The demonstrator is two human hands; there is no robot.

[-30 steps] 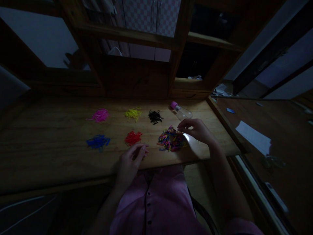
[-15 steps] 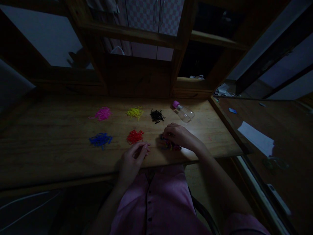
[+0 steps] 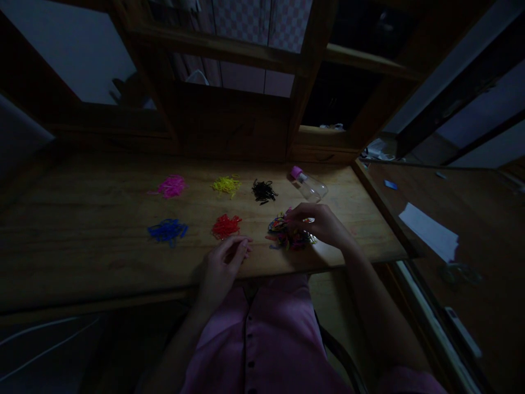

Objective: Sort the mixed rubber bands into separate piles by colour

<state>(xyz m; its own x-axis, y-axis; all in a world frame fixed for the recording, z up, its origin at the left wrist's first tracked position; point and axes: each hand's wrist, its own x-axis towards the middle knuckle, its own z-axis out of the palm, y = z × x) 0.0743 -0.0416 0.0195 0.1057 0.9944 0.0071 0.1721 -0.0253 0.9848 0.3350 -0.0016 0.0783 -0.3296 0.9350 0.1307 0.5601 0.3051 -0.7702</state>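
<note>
Right hand point(image 3: 320, 221) has shifted rightward, uncovering mixed rubber bands point(image 3: 290, 239); fingers bunched, grip indiscernible. Likely light, stretchy: pinch one loop's edge.

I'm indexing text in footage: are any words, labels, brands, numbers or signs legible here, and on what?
No text is legible.
Multicoloured pile of small bands: no lettering visible.
Clear bottle with pink cap: no lettering visible.
Long white paper sheet: too dim to tell.
Small blue rectangular item: too small to read.
</note>
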